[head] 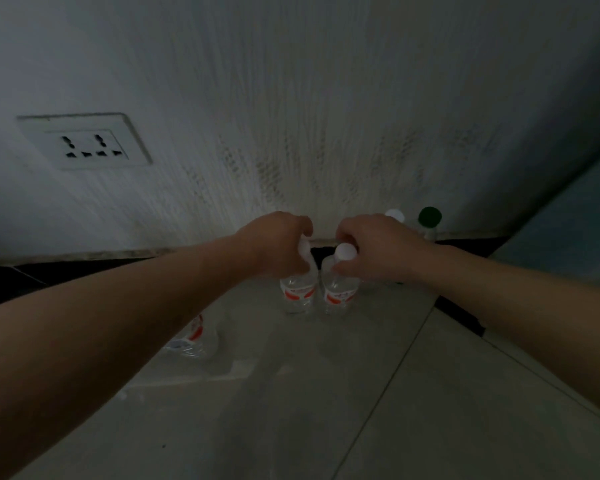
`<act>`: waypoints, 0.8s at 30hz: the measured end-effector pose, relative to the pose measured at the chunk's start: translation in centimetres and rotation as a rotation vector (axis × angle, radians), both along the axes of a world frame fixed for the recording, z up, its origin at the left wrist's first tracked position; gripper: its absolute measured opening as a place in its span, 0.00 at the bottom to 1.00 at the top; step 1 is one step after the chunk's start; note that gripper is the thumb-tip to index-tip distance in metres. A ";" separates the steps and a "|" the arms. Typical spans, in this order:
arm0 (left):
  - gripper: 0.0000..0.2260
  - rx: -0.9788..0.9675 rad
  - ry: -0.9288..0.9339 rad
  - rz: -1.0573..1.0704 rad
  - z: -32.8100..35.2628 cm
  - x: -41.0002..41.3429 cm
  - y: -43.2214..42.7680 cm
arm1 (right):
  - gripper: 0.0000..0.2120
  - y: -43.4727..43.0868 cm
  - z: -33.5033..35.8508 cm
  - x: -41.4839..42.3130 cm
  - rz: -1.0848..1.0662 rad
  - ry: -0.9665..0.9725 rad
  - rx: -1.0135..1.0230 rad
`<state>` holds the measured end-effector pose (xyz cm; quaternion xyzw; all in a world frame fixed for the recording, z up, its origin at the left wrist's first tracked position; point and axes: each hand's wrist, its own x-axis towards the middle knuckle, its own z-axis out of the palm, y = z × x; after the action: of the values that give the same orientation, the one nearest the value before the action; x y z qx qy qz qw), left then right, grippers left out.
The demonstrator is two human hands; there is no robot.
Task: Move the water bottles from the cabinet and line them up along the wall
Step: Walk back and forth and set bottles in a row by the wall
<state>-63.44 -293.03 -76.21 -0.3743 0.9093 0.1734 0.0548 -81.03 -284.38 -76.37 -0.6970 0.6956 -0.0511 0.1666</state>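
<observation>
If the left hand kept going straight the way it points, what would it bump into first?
Probably the wall. The left hand, gripping a bottle, points toward its base; depth is hard to judge.

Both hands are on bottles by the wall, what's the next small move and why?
Probably let go: the left hand and right hand each grip a bottle neck, and both bottles look upright on the floor beside the wall.
</observation>
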 end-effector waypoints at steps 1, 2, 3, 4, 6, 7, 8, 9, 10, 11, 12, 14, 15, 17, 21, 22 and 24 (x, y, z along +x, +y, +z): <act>0.25 -0.002 0.012 0.037 0.0 -0.1 0.1 | 0.20 -0.1 0.1 0.0 0.020 -0.009 0.011; 0.24 -0.009 0.015 0.072 -0.1 -0.2 0.3 | 0.20 -0.1 0.1 -0.1 0.039 -0.016 0.022; 0.23 -0.026 0.007 0.097 -0.1 -0.4 0.6 | 0.20 -0.1 0.2 -0.1 0.058 -0.023 0.029; 0.23 -0.052 -0.007 0.113 -0.3 -0.6 0.8 | 0.20 -0.1 0.3 -0.2 0.073 -0.029 0.037; 0.23 -0.107 -0.041 0.123 -0.5 -1.1 1.2 | 0.20 -0.1 0.3 -0.1 0.093 -0.031 0.047; 0.22 -0.132 -0.056 0.122 -0.6 -1.3 1.3 | 0.19 -0.1 0.2 -0.1 0.099 -0.028 0.049; 0.21 -0.153 -0.067 0.123 -0.7 -1.4 1.3 | 0.18 -0.1 0.2 -0.1 0.103 -0.026 0.052; 0.21 -0.170 -0.075 0.126 -0.7 -1.5 1.4 | 0.18 -0.1 0.2 -0.1 0.107 -0.028 0.052; 0.21 -0.181 -0.076 0.128 -0.7 -1.5 1.4 | 0.18 -0.1 0.2 -0.2 0.107 -0.034 0.052; 0.20 -0.188 -0.071 0.129 -0.8 -1.5 1.4 | 0.18 -0.1 0.2 -0.2 0.106 -0.042 0.049; 0.20 -0.189 -0.060 0.130 -0.8 -1.5 1.3 | 0.18 -0.1 0.2 -0.2 0.101 -0.051 0.050; 0.19 -0.177 -0.037 0.128 -0.7 -1.4 1.1 | 0.18 -0.2 0.2 -0.2 0.095 -0.061 0.051; 0.18 -0.171 -0.026 0.128 -0.6 -1.3 1.1 | 0.18 -0.2 0.2 -0.2 0.095 -0.063 0.051; 0.16 -0.158 -0.002 0.137 -0.6 -1.1 0.9 | 0.18 -0.2 0.2 -0.2 0.100 -0.060 0.046; 0.14 -0.117 0.036 0.172 -0.5 -0.7 0.8 | 0.18 -0.4 0.1 -0.2 0.107 -0.049 0.036; 0.14 -0.111 0.042 0.173 -0.5 -0.6 0.8 | 0.18 -0.5 0.1 -0.2 0.105 -0.048 0.034; 0.13 -0.103 0.044 0.168 -0.3 -0.4 0.6 | 0.17 -0.6 -0.1 -0.3 0.099 -0.043 0.033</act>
<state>-63.86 -292.41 -76.53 -0.4476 0.8835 0.1384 0.0009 -81.36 -285.00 -76.43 -0.7264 0.6572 -0.0466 0.1954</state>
